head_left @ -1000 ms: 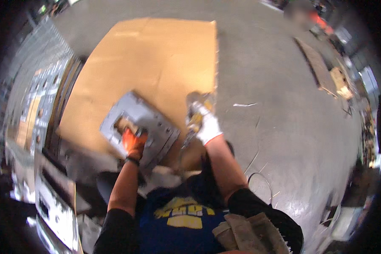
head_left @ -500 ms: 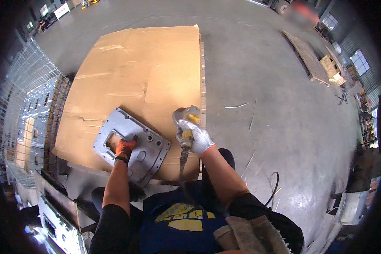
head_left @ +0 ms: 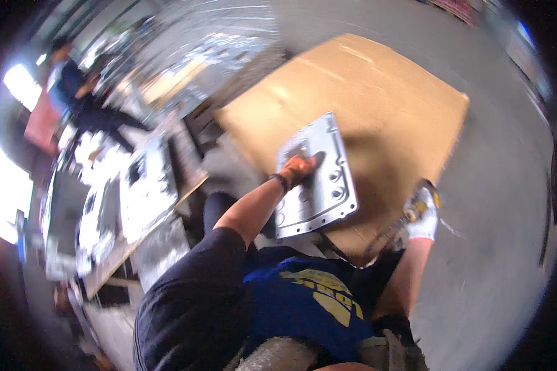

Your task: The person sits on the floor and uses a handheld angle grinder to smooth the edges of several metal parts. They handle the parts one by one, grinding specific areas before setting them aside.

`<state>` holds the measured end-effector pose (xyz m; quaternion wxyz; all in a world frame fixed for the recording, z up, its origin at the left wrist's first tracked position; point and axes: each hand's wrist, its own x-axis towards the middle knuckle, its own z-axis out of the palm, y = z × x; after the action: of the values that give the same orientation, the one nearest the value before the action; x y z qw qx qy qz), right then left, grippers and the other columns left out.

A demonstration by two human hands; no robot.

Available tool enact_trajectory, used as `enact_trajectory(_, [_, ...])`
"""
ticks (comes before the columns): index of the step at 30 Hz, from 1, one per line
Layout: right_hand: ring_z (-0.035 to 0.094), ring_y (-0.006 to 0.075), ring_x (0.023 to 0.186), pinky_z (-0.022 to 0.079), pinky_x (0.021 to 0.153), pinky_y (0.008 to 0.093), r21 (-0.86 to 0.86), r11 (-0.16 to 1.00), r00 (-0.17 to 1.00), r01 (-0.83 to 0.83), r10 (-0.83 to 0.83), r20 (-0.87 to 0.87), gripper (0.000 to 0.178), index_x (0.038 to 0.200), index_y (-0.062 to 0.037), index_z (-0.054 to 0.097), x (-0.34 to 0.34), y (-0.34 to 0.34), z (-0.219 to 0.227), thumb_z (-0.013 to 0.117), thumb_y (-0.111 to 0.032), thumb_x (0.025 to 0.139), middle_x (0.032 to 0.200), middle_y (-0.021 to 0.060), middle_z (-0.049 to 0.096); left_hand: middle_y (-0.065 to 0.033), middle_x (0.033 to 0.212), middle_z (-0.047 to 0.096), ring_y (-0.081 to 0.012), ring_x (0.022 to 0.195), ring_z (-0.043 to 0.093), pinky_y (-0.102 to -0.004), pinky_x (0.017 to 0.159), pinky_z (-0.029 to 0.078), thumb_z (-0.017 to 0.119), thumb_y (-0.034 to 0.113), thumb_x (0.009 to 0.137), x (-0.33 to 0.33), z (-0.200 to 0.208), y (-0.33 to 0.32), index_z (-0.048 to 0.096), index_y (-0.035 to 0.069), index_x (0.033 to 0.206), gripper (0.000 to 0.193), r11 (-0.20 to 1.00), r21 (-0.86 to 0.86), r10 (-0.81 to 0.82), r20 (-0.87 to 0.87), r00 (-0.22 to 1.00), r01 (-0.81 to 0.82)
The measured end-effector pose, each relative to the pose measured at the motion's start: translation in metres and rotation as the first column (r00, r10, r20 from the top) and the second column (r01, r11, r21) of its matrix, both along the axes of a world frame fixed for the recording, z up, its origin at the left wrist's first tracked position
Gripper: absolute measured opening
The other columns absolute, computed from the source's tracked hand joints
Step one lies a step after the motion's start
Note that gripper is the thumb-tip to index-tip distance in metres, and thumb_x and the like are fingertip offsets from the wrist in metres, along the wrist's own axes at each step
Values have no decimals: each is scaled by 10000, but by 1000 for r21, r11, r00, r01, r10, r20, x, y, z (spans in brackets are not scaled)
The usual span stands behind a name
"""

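My left hand (head_left: 298,169), in an orange glove, grips a flat grey cast-metal cover (head_left: 325,191) by the edge of its cut-out. The cover has bolt holes along its rim and is tilted up off the cardboard, its shadow falling to the right. My right hand (head_left: 428,219), in a white glove, is closed around a yellow and grey hand-held power tool (head_left: 422,196), low at the cardboard's right edge. A dark cord or hose (head_left: 380,244) trails from the tool. Motion blur hides the tool's working end.
A cardboard sheet (head_left: 377,80) covers a pallet ahead. To the left, a bench (head_left: 189,188) bears similar metal covers (head_left: 147,185). Behind it stands a wire cage (head_left: 238,28) with stacked metal parts. Another person (head_left: 74,86) is at the far left.
My view has swung left toward the bench. The cover, flat on the cardboard before, is now lifted and tilted in my left hand. My right hand has moved away from it with the tool.
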<state>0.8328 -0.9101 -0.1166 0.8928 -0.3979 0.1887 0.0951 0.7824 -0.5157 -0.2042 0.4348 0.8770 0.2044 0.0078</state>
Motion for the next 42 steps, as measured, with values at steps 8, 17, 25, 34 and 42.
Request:
enact_trajectory(8, [644, 172, 960, 514, 800, 313, 0, 959, 957, -285, 284, -55, 281, 1173, -126, 636, 35, 10, -40, 646, -205, 903, 1099, 28, 683, -52, 849, 702, -187, 729, 663, -303, 639, 530, 580, 309, 953, -135, 262, 50, 690, 64, 1018, 277, 983, 106, 153, 2, 988, -152])
enact_trajectory(17, [596, 163, 701, 515, 567, 316, -56, 895, 889, -443, 429, -160, 193, 1056, -163, 620, 6, 60, -44, 669, -225, 880, 898, 0, 645, -127, 883, 701, -275, 841, 671, -360, 763, 535, 491, 431, 953, -299, 290, 200, 663, 42, 1053, 437, 730, 658, 217, 31, 976, -184])
enact_trajectory(25, [617, 178, 752, 536, 613, 338, -143, 850, 856, -507, 478, -195, 198, 1050, -145, 612, 10, 76, -72, 661, -199, 866, 905, 14, 655, -193, 1049, 683, -347, 1006, 654, -407, 866, 514, 509, 503, 879, -363, 260, 327, 715, 47, 995, 513, 566, 794, 600, -213, 771, -220])
enact_trajectory(34, [579, 126, 688, 479, 578, 278, -255, 863, 897, -437, 397, -195, 92, 967, -172, 622, -14, 91, -49, 628, -243, 910, 808, -36, 614, -146, 1045, 689, -306, 1000, 662, -405, 866, 528, 702, 386, 760, -410, 252, 326, 666, 84, 1101, 457, 510, 842, 600, -202, 774, -175])
enact_trajectory(42, [594, 125, 678, 448, 506, 259, -141, 892, 903, -430, 423, -81, 116, 997, -185, 629, -12, 69, -51, 669, -200, 888, 864, -17, 651, -229, 1142, 660, -327, 1062, 648, -378, 914, 500, 758, 432, 707, -356, 241, 300, 625, 21, 1194, 652, 227, 844, 643, 244, 726, -485])
